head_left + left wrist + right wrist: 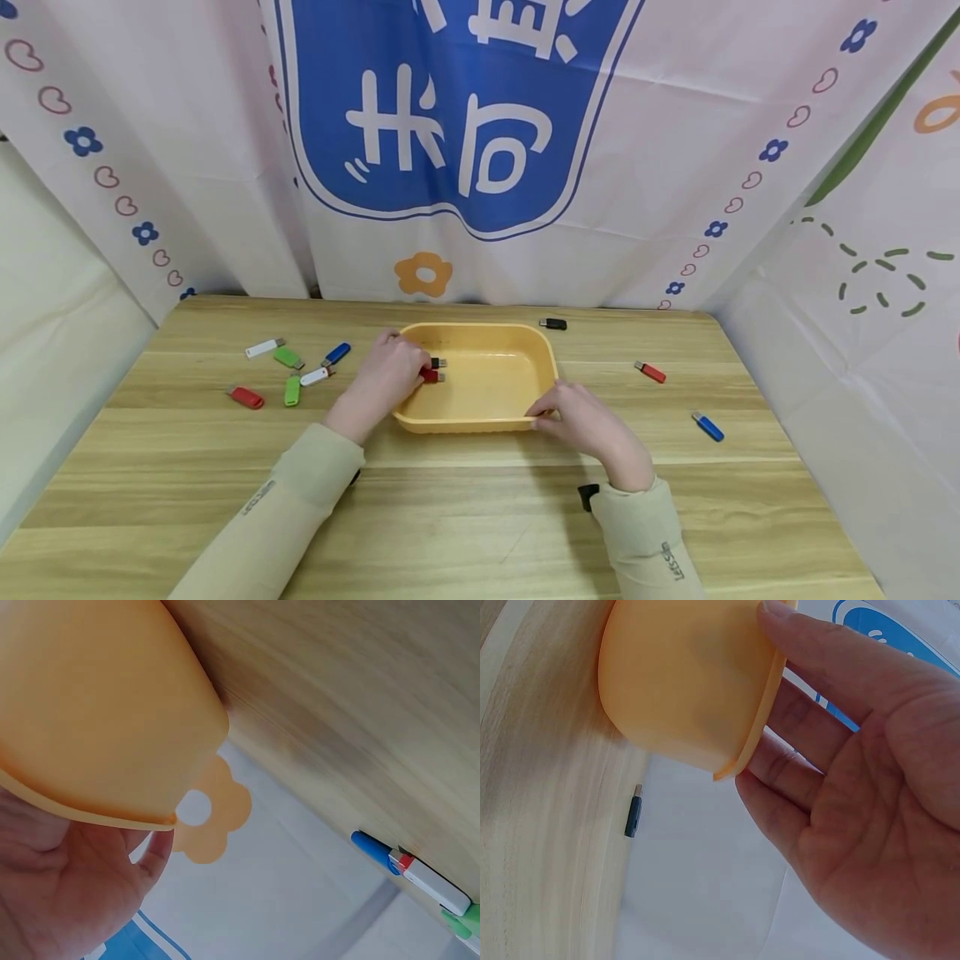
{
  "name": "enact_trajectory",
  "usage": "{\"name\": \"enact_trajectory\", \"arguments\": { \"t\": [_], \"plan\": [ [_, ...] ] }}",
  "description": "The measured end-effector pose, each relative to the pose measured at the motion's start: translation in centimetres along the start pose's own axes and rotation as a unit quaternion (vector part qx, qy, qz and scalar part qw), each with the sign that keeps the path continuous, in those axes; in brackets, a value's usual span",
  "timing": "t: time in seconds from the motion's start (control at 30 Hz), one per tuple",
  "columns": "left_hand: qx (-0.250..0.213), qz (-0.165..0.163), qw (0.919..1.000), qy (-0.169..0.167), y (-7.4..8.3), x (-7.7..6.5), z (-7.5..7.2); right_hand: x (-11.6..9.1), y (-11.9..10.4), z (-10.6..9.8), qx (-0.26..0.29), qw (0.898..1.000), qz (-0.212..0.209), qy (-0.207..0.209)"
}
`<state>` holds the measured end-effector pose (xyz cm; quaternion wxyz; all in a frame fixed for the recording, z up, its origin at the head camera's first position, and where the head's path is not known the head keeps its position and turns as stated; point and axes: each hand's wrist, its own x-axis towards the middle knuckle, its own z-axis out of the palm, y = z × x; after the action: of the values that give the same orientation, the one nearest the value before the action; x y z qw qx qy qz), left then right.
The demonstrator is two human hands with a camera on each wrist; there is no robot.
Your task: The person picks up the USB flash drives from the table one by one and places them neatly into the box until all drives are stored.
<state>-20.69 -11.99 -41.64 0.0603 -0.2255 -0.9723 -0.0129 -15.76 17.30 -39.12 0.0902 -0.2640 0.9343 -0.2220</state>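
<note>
A yellow plastic tray [480, 425] sits on the wooden table. Over its left rim reaches my left hand [390, 367], its fingertips inside on a red USB stick [432, 377]. A black USB stick [438, 363] lies parallel to the red one, right beside the fingers. Both stick bodies are partly hidden by the hand, with the metal plugs facing right. In the left wrist view the tray wall [112, 712] hides the fingertips. My right hand [588, 421] grips the tray's front right corner. In the right wrist view that hand [870, 772] has its thumb on the outer wall.
Left of the tray lie several USB sticks, among them a red one [246, 397], a green one [292, 390] and a blue one [337, 354]. To the right are black [555, 324], red [650, 372] and blue [708, 427] sticks. A printed curtain [637, 167] hangs behind the table.
</note>
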Motion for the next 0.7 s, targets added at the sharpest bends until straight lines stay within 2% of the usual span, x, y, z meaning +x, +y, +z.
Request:
{"name": "enact_trajectory", "arguments": {
  "t": [0.27,0.7],
  "plan": [
    [0.046,-0.003,0.9989,0.0,0.25,0.15,0.23,0.0,0.02,0.0,0.004,1.0,0.0,0.002],
    [0.068,-0.009,0.9969,0.038,0.41,0.34,0.54,-0.01,0.19,0.04,0.003,1.0,-0.01,0.002]
  ]
}}
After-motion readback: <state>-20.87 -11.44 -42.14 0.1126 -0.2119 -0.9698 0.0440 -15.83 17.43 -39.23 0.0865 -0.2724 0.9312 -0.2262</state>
